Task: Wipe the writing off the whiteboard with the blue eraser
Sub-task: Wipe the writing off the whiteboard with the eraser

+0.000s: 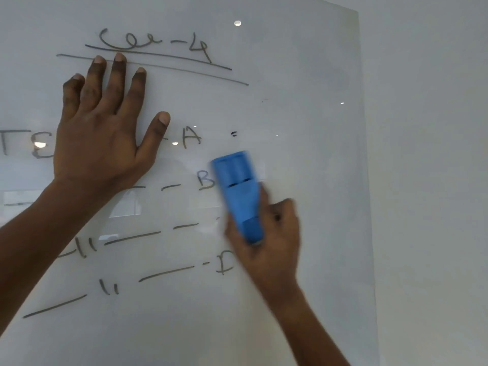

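Observation:
The glossy whiteboard [303,75] fills most of the view. Dark writing [155,46] covers its left and middle: an underlined heading at the top, then rows of letters, dashes and ditto marks below. My right hand [272,239] is shut on the blue eraser [239,194], which stands nearly upright against the board just right of the letter B, blurred by motion. My left hand [105,128] lies flat on the board with fingers spread, covering part of the row that ends in A.
The board's right edge [365,154] runs top to bottom, with a plain pale wall [427,180] beyond it. Bright ceiling-light reflections dot the board. The strip of board right of the eraser shows only faint smudges.

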Demonstrator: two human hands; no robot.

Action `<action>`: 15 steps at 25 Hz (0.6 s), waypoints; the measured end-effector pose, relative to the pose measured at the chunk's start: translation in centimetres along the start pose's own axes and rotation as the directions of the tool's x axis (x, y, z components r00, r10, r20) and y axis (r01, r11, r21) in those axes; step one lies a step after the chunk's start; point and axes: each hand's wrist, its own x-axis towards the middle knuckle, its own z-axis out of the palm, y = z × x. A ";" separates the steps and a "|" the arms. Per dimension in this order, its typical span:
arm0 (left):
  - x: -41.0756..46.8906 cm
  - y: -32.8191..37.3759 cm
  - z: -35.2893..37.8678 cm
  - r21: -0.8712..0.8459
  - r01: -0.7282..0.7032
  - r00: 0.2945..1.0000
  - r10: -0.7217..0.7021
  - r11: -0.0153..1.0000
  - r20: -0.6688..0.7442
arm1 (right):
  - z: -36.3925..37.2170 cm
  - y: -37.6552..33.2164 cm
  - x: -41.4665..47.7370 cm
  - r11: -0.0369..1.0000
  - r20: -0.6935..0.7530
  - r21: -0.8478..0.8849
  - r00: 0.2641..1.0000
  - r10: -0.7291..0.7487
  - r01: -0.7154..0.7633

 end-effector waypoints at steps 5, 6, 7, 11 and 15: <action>0.0 0.4 0.1 0.022 0.009 1.000 -0.009 1.000 -0.008 | -0.6 3.2 4.4 0.836 -0.198 0.037 0.815 0.544 -0.548; 0.0 0.3 0.1 0.021 0.011 1.000 -0.011 1.000 -0.008 | 0.0 1.9 4.3 0.847 -0.190 0.057 0.827 0.529 -0.529; 0.0 0.3 0.0 0.019 0.013 1.000 -0.013 1.000 -0.006 | 0.6 0.0 3.7 0.890 -0.154 0.079 0.876 0.456 -0.449; 0.0 0.4 -0.1 0.013 0.016 1.000 -0.015 1.000 -0.015 | 2.0 -6.0 0.0 0.991 0.100 0.092 0.990 -0.104 0.094; 0.0 0.5 -0.3 0.005 0.020 1.000 -0.021 1.000 0.010 | 1.0 -1.0 2.6 0.990 0.042 0.008 0.989 -0.139 0.139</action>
